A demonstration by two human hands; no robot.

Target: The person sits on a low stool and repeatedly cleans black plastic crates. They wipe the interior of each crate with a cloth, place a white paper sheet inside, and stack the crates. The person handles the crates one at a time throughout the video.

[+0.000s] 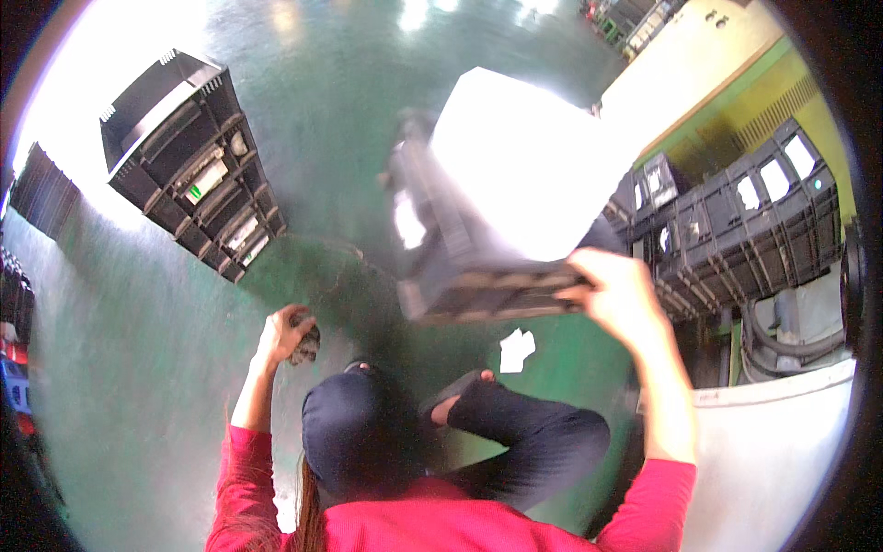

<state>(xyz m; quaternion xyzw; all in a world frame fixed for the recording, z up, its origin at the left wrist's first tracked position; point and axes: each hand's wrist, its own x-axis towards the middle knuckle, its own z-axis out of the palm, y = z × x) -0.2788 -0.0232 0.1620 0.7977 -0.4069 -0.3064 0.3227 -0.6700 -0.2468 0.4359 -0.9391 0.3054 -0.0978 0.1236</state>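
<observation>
My right hand [614, 293] is closed on the near right rim of a black plastic crate [487, 293], which is tilted and blurred by motion. A bright white, overexposed expanse [529, 161] covers most of the crate's upper side; I cannot tell whether it is a sheet or a lining. A pale label shows on the crate's left wall. Off to the left, away from the crate, my left hand [280, 337] curls around a dark, crumpled wad [306, 344] with grey patches, its material unclear. Both arms wear red sleeves.
A stack of black crates [207, 166] with labels stands at the left. More labelled black crates [754, 216] line the right, beside a yellow-green cabinet [773, 78]. White paper scraps [517, 350] lie on the green floor near my foot. A pale surface [763, 442] fills the lower right.
</observation>
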